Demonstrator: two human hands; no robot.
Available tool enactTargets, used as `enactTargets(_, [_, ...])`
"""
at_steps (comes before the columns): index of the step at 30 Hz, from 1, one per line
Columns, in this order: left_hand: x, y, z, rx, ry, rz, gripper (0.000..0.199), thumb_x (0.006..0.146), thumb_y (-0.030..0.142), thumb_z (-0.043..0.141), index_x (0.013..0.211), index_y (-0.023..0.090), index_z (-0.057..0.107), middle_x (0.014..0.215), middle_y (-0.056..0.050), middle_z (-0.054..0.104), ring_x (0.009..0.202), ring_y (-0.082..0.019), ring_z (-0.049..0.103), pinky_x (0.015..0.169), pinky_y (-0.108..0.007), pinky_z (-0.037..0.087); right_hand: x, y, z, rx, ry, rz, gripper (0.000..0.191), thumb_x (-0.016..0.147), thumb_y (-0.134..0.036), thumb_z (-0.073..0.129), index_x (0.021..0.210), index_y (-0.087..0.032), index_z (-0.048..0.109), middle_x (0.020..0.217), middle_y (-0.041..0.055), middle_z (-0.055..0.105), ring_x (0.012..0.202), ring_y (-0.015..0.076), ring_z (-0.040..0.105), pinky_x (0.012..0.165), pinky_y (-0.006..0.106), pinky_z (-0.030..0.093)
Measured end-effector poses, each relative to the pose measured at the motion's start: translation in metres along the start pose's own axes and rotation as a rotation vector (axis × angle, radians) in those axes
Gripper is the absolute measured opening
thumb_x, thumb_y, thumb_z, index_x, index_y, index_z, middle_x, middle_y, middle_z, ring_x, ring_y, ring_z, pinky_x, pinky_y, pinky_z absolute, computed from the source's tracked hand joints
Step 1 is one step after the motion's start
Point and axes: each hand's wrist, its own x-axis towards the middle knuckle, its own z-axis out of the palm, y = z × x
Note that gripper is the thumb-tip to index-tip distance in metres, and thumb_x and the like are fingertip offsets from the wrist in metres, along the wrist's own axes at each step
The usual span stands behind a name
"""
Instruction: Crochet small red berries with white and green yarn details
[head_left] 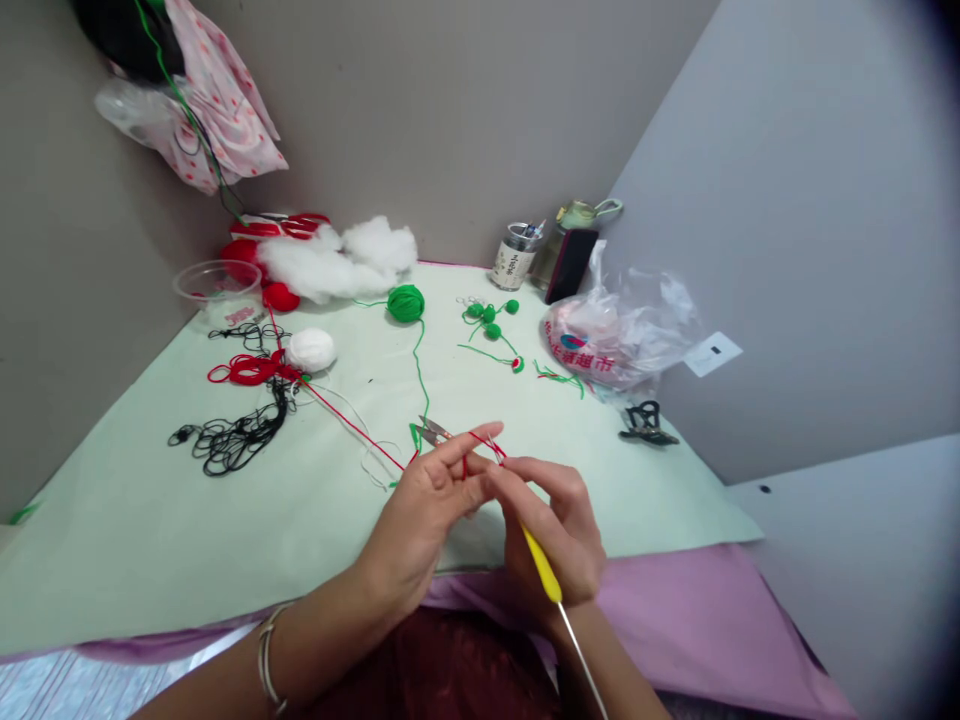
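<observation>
My right hand (555, 520) is closed around a crochet hook (541, 562) with a yellow grip, its metal shaft slanting down toward me. At the hook's tip, red yarn (484, 440) forms a loop near my fingertips. My left hand (431, 500) holds this red yarn, strung over its raised index finger, with the thumb close to my right fingertips. From there the strand runs left across the table to a red yarn bundle (255, 370). Just beyond my left hand lie scissors (433, 431), partly hidden by the fingers.
A green yarn ball (406, 303), a white yarn ball (311, 350) and tangled black cord (240, 440) lie on the table. Behind them is white stuffing (330, 265). Small green crocheted balls (491, 330), a plastic bag (600, 330), a phone (571, 266) and a black claw clip (646, 425) are rightward.
</observation>
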Motion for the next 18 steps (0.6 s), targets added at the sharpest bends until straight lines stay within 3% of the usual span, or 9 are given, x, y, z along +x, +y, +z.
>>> enactTargets(1, [0.001,0.0,-0.001,-0.053,-0.022,-0.071,0.046,0.076,0.032,0.095,0.12,0.022,0.083,0.085,-0.001,0.071,0.073,-0.01,0.056,0.079,-0.025,0.047,0.0,0.001,0.0,-0.013,0.014,-0.014,0.035,0.097,-0.005,0.066,0.121,-0.027,0.078,0.107,0.0069,0.076,0.095,0.0197,0.073,0.078,0.032,0.061])
enactTargets(3, [0.003,0.003,-0.005,-0.109,-0.035,-0.151,0.041,0.074,0.031,0.096,0.112,0.019,0.086,0.083,-0.001,0.069,0.068,-0.008,0.053,0.079,-0.025,0.048,0.003,0.002,-0.002,0.086,0.069,0.093,0.029,0.099,-0.007,0.063,0.115,-0.025,0.078,0.097,0.0045,0.075,0.087,0.0179,0.072,0.074,0.031,0.06])
enactTargets(7, [0.004,0.006,-0.008,0.018,0.036,0.009,0.032,0.075,0.028,0.094,0.106,0.023,0.087,0.084,0.0,0.071,0.082,-0.013,0.061,0.086,-0.026,0.046,0.015,0.0,-0.007,0.407,0.088,0.35,0.021,0.104,-0.015,0.057,0.101,-0.024,0.076,0.081,0.0009,0.069,0.067,0.0149,0.064,0.06,0.029,0.055])
enactTargets(10, [0.002,0.003,-0.006,0.159,0.028,0.14,0.048,0.08,0.026,0.092,0.126,0.03,0.081,0.084,0.003,0.072,0.092,-0.014,0.063,0.095,-0.027,0.043,0.013,-0.002,-0.005,0.249,-0.038,0.233,0.024,0.101,-0.009,0.062,0.109,-0.026,0.078,0.095,0.0042,0.075,0.084,0.018,0.072,0.073,0.032,0.06])
enactTargets(12, [0.002,0.002,-0.004,0.138,0.005,0.099,0.056,0.08,0.026,0.092,0.133,0.03,0.077,0.084,0.003,0.073,0.093,-0.015,0.064,0.097,-0.029,0.043,0.008,-0.003,-0.001,0.067,-0.033,0.057,0.036,0.096,-0.002,0.066,0.118,-0.027,0.078,0.109,0.0068,0.078,0.098,0.0198,0.074,0.082,0.034,0.061])
enactTargets(14, [0.002,0.002,-0.003,0.075,-0.02,0.017,0.054,0.079,0.029,0.093,0.131,0.027,0.077,0.084,0.002,0.073,0.09,-0.015,0.064,0.094,-0.03,0.044,0.005,-0.003,0.001,0.054,0.012,0.011,0.04,0.095,0.0,0.067,0.121,-0.028,0.078,0.113,0.0074,0.079,0.1,0.0202,0.074,0.082,0.034,0.062])
enactTargets(18, [0.003,0.008,-0.005,0.048,-0.043,-0.006,0.044,0.078,0.027,0.093,0.121,0.024,0.082,0.085,0.001,0.073,0.085,-0.013,0.063,0.091,-0.029,0.044,0.009,0.001,-0.001,0.393,0.037,0.348,0.022,0.103,-0.014,0.062,0.107,-0.027,0.079,0.097,0.0036,0.08,0.087,0.0179,0.075,0.073,0.03,0.062])
